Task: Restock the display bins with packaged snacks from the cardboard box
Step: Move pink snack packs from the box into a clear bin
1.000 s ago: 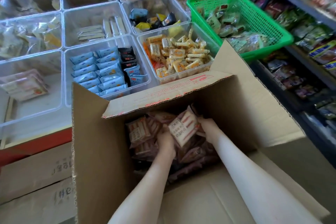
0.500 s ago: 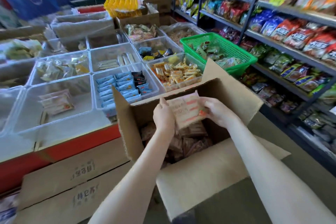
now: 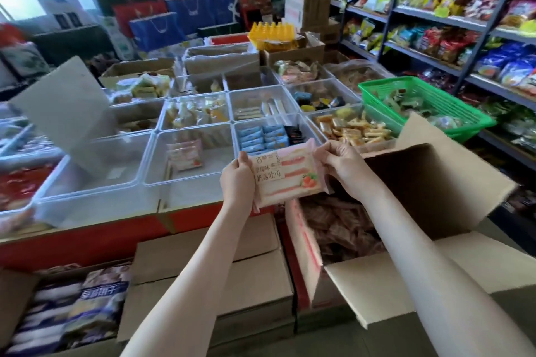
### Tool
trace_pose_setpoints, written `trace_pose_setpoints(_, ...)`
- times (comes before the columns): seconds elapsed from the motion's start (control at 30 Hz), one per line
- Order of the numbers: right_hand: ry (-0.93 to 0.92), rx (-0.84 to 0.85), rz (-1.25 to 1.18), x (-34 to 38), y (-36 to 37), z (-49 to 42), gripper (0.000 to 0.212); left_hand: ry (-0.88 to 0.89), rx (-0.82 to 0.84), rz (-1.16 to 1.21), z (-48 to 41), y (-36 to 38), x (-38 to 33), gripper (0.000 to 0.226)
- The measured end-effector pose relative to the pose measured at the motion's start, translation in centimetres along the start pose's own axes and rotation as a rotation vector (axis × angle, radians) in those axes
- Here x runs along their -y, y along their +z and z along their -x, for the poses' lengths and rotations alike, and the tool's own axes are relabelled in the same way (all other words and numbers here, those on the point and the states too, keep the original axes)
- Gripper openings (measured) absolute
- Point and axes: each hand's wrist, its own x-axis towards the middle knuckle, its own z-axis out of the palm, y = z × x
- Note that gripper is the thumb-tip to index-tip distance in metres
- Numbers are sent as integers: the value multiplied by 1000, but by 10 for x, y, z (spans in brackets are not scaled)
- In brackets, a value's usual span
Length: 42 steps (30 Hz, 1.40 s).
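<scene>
A pink-and-white strawberry toast packet (image 3: 285, 175) is held up in the air between both hands, over the near edge of the display table. My left hand (image 3: 237, 178) grips its left side and my right hand (image 3: 343, 166) pinches its right side. Below and to the right stands the open cardboard box (image 3: 435, 191), with several brown packets (image 3: 339, 226) lying inside. Just left of the held packet, a clear display bin (image 3: 188, 174) holds a few packets of the same pink kind (image 3: 185, 155).
Clear bins of other snacks fill the table, among them blue packets (image 3: 262, 136) and orange sticks (image 3: 353, 129). A green basket (image 3: 429, 104) sits at the right. Snack shelves (image 3: 464, 23) line the right wall. Closed cartons (image 3: 214, 264) stand under the table's red front.
Both hands lifted the pink packet out of the cardboard box and carried it up and left towards the bins. My view rose from the box to the table and shop.
</scene>
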Motion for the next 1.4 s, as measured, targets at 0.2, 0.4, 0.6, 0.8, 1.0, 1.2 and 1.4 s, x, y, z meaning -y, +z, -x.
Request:
trace_pose_setpoints(0.2,-84,33,290,-23,107,-67,28,75,-96,-208,-78,-92,11,45)
trace_pose_setpoints(0.4,-56,-31,455,-67,223,-161,35,-4,-120,-305,-197,-175,41,53)
trace_pose_setpoints(0.6,26,-15,563,-114,288,-239,23,-75,-57,-388,-294,-204,87,49)
trace_pose_setpoints(0.8,80,-127,601,-145,313,-303,19,-120,-24,-437,-361,-182,100,50)
trace_pose_setpoints(1.0,214,-145,662,-199,323,-356,19,-436,61,-129,-404,-146,147,37)
trace_pose_setpoints(1.2,430,68,463,-278,327,-383,27,-527,155,-39,-438,-136,189,66)
trace_pose_setpoints(1.4,502,189,257,-252,339,-376,42,-580,212,-115,-456,-128,210,97)
